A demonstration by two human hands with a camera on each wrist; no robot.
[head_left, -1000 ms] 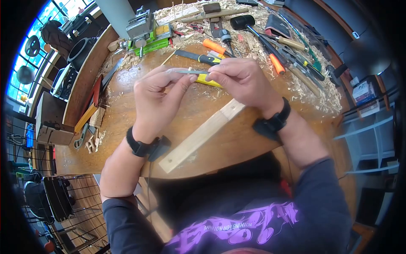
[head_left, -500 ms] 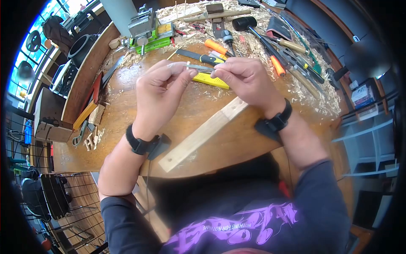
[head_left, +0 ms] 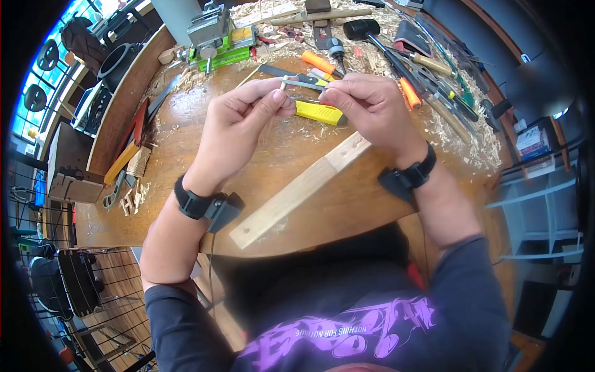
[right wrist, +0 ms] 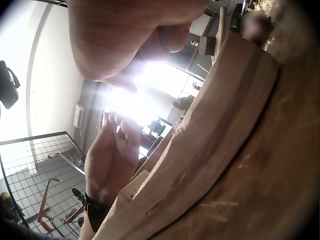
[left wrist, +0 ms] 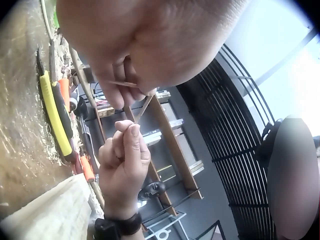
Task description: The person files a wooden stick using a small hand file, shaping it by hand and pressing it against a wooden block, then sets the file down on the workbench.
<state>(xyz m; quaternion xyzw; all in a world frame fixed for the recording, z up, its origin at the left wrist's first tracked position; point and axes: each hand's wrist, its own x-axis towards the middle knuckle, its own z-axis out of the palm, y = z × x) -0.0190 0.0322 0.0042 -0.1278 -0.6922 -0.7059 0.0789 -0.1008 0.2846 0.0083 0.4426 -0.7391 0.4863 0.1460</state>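
Above the table, my left hand [head_left: 235, 127] pinches a thin pale wooden stick [head_left: 283, 84] between thumb and fingers; its tip stands up past the fingertips. My right hand [head_left: 375, 111] pinches one end of a thin flat grey blade-like strip [head_left: 302, 83], whose other end reaches the stick. In the left wrist view, the stick [left wrist: 122, 84] shows under the left fingers and the strip [left wrist: 143, 110] rises from the right fingertips. Beneath the hands lie a yellow utility knife [head_left: 320, 113] and a flat wooden bar [head_left: 297, 192] with holes near its ends.
Wood shavings [head_left: 477, 146] cover the back and right of the table. A vise [head_left: 209, 34], a black mallet [head_left: 361, 28], an orange-handled tool [head_left: 317, 62] and several other hand tools lie there. Wood scraps [head_left: 131, 199] sit at the left edge.
The strip has gone from nearly level to slanting down toward the right hand. The stick's tip shows more clearly above the left fingers. Both hands have shifted slightly.
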